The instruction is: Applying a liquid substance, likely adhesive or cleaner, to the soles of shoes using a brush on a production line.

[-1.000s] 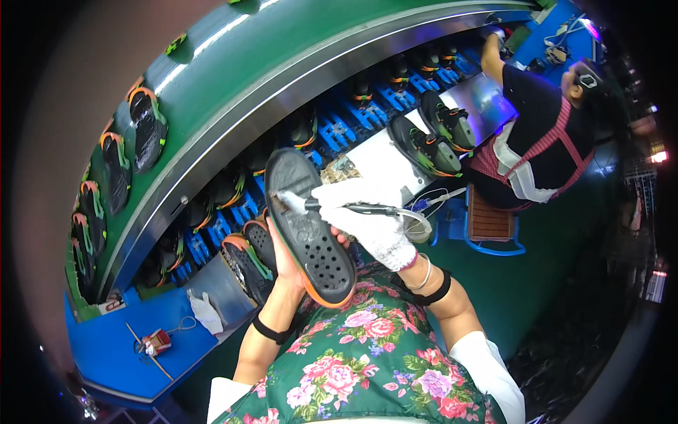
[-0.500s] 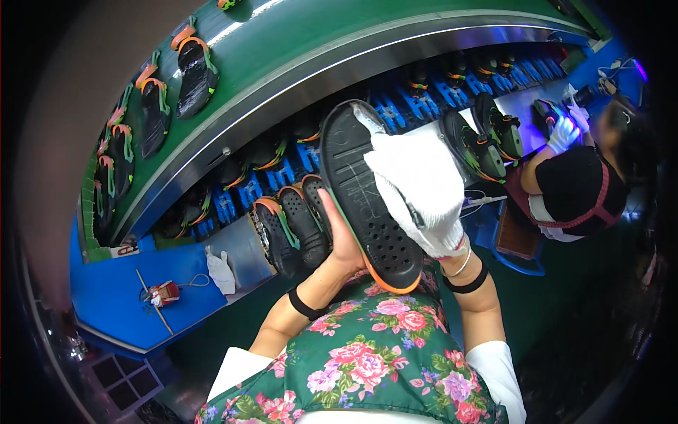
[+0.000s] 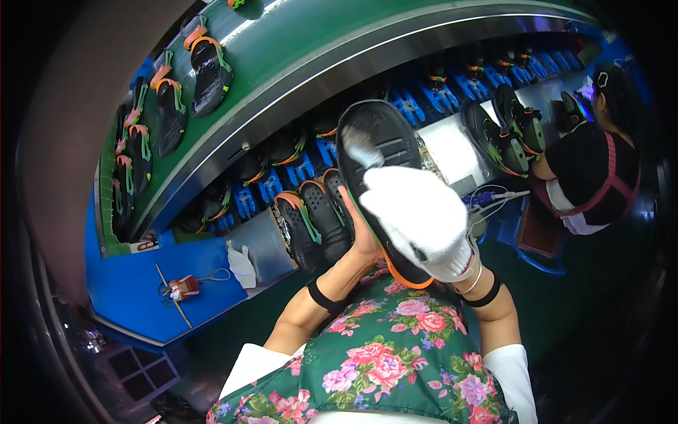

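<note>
A black shoe sole (image 3: 385,127) with an orange edge at its near end stands tilted before me, its grooved face showing. My bare left hand (image 3: 363,233) is closed around its left edge; most of the fingers are hidden behind it. My right hand (image 3: 422,215), in a white glove, lies across the sole's middle and lower part, closed on a small brush. Pale, motion-blurred bristles of the brush (image 3: 363,150) touch the upper face of the sole. The brush's handle is mostly covered by the glove.
Several black perforated shoes (image 3: 323,219) stand on a metal ledge beyond my left hand. Behind runs a row of blue holders (image 3: 441,97). Sandals lie on the green conveyor (image 3: 282,53). A blue table (image 3: 131,283) is at left. A co-worker (image 3: 590,166) sits at right.
My gloved right hand has moved up and left over the sole, with the brush turning toward its left edge. The view has shifted, so the surroundings sit further right.
</note>
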Tool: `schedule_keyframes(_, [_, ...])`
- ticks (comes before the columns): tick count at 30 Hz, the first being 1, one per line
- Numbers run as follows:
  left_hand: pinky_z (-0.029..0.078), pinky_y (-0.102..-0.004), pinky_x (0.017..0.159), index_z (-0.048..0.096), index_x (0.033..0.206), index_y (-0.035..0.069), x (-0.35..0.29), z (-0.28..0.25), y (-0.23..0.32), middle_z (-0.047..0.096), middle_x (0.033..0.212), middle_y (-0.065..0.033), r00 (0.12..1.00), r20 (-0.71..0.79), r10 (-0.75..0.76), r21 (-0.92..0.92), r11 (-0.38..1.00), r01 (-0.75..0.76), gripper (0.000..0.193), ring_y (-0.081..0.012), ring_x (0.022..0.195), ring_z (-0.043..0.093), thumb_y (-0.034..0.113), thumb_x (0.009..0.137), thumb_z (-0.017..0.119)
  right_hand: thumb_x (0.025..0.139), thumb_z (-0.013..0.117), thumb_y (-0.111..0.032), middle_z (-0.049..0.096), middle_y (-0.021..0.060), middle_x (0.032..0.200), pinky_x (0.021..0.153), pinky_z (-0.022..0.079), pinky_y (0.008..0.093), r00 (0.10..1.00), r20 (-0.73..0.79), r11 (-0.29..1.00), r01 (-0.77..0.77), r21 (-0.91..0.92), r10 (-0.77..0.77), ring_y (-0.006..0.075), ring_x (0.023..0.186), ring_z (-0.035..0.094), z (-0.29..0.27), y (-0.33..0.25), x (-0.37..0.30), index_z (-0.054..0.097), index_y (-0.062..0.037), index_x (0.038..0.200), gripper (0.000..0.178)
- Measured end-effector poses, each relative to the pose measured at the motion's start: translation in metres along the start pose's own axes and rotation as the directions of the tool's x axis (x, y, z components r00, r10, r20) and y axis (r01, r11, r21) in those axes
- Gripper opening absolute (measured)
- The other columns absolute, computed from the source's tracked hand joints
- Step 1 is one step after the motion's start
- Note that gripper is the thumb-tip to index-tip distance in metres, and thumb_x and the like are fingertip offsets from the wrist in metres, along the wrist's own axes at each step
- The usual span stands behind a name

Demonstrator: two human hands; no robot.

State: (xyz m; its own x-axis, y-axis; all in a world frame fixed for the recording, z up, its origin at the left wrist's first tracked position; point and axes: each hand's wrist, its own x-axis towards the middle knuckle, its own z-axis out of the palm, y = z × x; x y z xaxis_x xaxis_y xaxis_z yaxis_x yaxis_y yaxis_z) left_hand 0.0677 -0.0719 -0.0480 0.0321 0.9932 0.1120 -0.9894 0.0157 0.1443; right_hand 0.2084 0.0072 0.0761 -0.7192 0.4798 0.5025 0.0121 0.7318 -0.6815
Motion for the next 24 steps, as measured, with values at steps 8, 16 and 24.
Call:
schedule_keyframes(8, [0.045, -0.0472, 0.112, 0.047, 0.152, 0.011, 0.005, -0.003, -0.010, 0.064, 0.135, -0.0129, 0.953, -0.300, 0.052, -0.102, 0.991, -0.086, 0.106, -0.0310, 0.122, 0.062, 0.093, 0.088, 0.024, 0.086, 0.067, -0.003, 0.074, 0.0133, 0.120, 0.094, 0.057, 0.0427, 0.985, -0.169, 0.998, 0.035, 0.047, -0.026, 0.0355, 0.108, 0.071, -0.012, 0.009, 0.006, 0.074, -0.0035, 0.123, 0.037])
schedule_keyframes(16, [0.044, -0.0431, 0.113, 0.042, 0.155, 0.015, -0.003, -0.039, 0.018, 0.059, 0.143, -0.0088, 0.958, -0.286, 0.013, 0.466, 0.876, 0.127, 0.102, -0.0259, 0.129, 0.058, 0.091, 0.090, 0.024, 0.082, 0.075, 0.000, 0.076, 0.0149, 0.113, 0.089, 0.058, 0.0424, 0.981, -0.184, 0.985, 0.088, 0.151, -0.059, 0.0327, 0.103, 0.073, -0.005, 0.019, 0.003, 0.078, -0.0050, 0.107, 0.026])
schedule_keyframes(24, [0.045, -0.0466, 0.115, 0.038, 0.154, -0.005, 0.009, -0.074, 0.039, 0.054, 0.147, -0.0242, 0.975, 0.129, -0.180, 0.200, 0.968, 0.152, 0.139, -0.0338, 0.133, 0.057, 0.105, 0.072, 0.023, 0.081, 0.076, -0.004, 0.075, 0.0123, 0.119, 0.097, 0.055, 0.0435, 0.992, -0.041, 0.978, 0.124, 0.170, -0.119, 0.0307, 0.109, 0.072, 0.016, 0.023, -0.010, 0.077, -0.0104, 0.118, 0.037])
